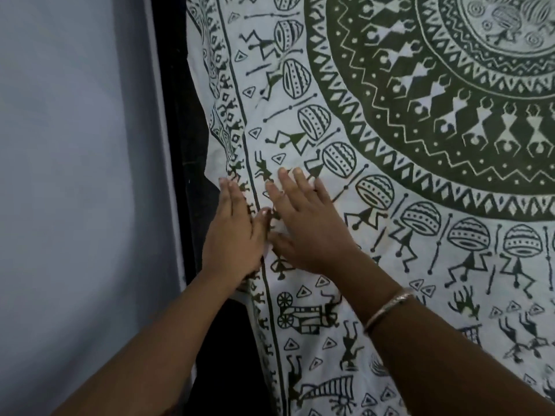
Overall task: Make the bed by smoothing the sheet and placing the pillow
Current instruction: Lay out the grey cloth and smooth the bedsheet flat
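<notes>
Left hand (232, 235), right hand (303, 226) press sheet (405, 319), fingers straight; sheet cropped at right.

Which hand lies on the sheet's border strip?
The left hand, flat along the patterned edge of the sheet; the right hand, with a bangle on its wrist, rests further in.

sheet (330, 85) cut off at top and right, forearms (450, 370) cut off below

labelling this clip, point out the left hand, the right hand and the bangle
left hand (232, 235): head view, back of the hand
right hand (309, 232): head view, back of the hand
bangle (387, 307): head view, top of the metal band
</notes>
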The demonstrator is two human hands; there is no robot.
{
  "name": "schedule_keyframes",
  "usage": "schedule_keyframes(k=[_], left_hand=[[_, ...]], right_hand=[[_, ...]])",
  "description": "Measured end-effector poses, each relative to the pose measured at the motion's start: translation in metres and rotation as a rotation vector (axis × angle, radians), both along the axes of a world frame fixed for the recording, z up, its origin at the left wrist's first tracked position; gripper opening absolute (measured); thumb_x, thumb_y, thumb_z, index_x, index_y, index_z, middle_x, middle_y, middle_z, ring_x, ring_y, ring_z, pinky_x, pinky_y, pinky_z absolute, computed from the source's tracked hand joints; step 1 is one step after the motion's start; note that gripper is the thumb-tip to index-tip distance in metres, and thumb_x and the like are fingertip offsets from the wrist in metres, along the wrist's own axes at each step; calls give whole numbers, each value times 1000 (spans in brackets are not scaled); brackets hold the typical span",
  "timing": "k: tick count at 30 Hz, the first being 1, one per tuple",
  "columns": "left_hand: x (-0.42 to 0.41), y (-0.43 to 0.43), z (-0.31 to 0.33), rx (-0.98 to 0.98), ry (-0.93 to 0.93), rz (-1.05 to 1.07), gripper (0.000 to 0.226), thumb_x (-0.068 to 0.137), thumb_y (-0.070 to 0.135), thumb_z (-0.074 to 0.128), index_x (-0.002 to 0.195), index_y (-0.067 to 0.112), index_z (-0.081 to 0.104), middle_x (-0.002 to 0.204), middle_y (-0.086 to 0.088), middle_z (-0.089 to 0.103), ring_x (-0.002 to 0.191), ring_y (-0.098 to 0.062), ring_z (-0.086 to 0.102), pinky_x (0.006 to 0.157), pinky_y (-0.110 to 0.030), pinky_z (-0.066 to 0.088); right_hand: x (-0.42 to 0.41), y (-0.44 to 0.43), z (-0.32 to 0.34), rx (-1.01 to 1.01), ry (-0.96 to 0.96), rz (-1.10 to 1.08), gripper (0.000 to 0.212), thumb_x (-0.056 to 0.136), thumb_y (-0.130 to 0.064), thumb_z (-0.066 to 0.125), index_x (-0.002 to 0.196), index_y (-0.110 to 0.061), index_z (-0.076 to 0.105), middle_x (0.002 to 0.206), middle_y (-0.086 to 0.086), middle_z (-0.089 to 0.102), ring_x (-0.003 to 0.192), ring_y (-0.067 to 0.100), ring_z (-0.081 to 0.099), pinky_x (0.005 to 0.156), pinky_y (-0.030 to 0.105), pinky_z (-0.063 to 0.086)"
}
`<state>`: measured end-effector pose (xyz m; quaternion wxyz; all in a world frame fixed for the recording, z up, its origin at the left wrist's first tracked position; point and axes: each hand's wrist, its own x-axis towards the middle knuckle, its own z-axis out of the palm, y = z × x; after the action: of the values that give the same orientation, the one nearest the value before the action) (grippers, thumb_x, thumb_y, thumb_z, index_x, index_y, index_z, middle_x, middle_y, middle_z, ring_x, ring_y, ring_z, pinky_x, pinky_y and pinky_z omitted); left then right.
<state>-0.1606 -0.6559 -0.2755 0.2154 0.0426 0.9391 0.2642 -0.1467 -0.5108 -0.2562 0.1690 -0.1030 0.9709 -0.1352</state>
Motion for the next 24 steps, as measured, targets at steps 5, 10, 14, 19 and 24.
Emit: schedule_keyframes(k=[5, 10, 14, 19, 24], left_hand=[[-35, 10, 12, 238, 76, -73, 58, 96, 55, 28, 139, 52, -10, 156, -12, -21, 135, -15, 31, 108, -36, 32], [-73, 10, -7, 105, -58, -33, 63, 97, 49, 24, 150, 33, -5, 158, -13, -14, 146, -27, 10, 114, -46, 25], [-79, 0, -8, 89, 100, 96, 73, 93, 44, 29, 152, 14, -1, 159, -10, 10, 144, -25, 18, 111, -47, 32], [-128, 7, -10, 252, 170, 98, 65, 96, 53, 28, 146, 39, -11, 160, -8, -5, 144, -14, -9, 117, -42, 13], [-176, 22, -14, 176, -70, 109, 63, 98, 51, 27, 150, 34, -4, 158, -3, -15, 146, -25, -7, 116, -54, 13]], right_hand=[[-44, 29, -1, 59, 49, -430, 73, 97, -50, 35, 153, -18, 2, 159, 20, -3, 146, 36, -9, 117, 50, -2], [-71, -5, -11, 179, -21, -288, 65, 96, -54, 20, 151, -31, -7, 156, 24, -17, 141, 45, -21, 111, 59, -12], [-93, -11, -4, 120, 14, -67, 61, 97, -51, 24, 152, -33, 2, 159, 17, -7, 145, 36, -13, 111, 60, -13], [-135, 20, -9, 133, -3, -445, 74, 96, -58, 23, 152, -22, -9, 158, 19, -15, 144, 37, -19, 115, 54, -11], [-169, -15, -20, 153, -1, -298, 81, 94, -56, 26, 151, -14, -13, 155, 26, -18, 140, 44, -23, 114, 57, -12]])
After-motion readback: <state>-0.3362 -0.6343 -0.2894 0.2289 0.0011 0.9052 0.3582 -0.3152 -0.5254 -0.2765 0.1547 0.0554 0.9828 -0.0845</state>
